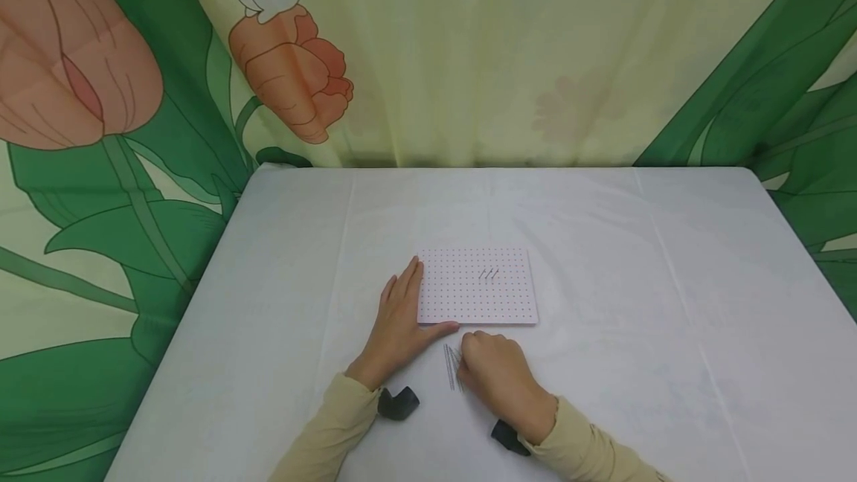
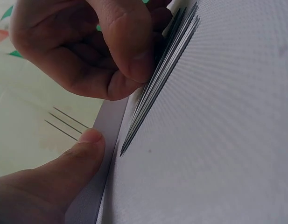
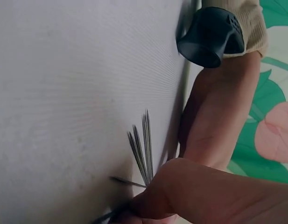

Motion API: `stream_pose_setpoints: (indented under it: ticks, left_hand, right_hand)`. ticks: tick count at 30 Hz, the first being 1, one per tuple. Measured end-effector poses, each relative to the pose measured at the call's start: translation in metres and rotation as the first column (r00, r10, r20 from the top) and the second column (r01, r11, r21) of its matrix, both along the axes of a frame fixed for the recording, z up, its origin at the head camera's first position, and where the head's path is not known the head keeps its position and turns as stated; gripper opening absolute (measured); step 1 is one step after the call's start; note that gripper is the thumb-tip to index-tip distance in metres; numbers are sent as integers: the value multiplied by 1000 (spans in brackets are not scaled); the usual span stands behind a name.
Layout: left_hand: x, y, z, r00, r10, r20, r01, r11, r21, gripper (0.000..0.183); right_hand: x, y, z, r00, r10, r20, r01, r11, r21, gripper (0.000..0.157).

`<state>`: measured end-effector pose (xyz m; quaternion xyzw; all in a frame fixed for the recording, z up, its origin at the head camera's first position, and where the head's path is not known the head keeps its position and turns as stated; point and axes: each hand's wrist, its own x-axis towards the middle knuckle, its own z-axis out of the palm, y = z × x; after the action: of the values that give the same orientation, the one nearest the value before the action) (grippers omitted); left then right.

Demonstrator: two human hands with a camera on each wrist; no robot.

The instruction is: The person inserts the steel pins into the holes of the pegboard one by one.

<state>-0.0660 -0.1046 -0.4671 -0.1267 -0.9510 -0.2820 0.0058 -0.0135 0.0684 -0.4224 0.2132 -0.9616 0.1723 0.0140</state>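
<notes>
Has the left hand [image 1: 398, 315] laid against the white pegboard [image 1: 448, 288], with extended fingers along its left edge and the thumb at its near edge, touching without grasping. Has the right hand [image 1: 498, 378] at the loose metal pins [image 2: 156, 84] just in front of the board, with curled fingers, and with thumb tip and forefinger right beside the bundle. Cannot tell, with those fingertips partly hidden, whether pinching a pin or merely touching. Shows the loose pins lying on the white tabletop [image 1: 602, 244] in a narrow bunch (fanned apart at one end, as seen from the right wrist). Shows also three upright pins [image 2: 65, 122] standing in a row in the board, a little right of its middle and in the far half. Has the board lying flat on the table, beyond the pins. Wears pale yellow sleeves [image 1: 335, 422], with a black device [image 1: 399, 402] near each cuff. Faces a hanging cloth [image 1: 482, 58] printed with a carrot [image 1: 268, 58], a tulip [image 1: 74, 50] and green leaves.
</notes>
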Motion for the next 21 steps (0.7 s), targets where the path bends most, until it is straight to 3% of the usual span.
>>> stream_pose_setpoints:
  ticks: [9,21]
  left_hand:
    - [0,0,-1,1000,3,-6,-3,1000,1,116]
    - [0,1,0,1000,10,0,-10,1000,3,115]
  right_hand:
    - [3,-4,-5,997,29,-70,-23,996,87,13]
    - [3,-4,-6,997,26,-73,-20,996,87,12]
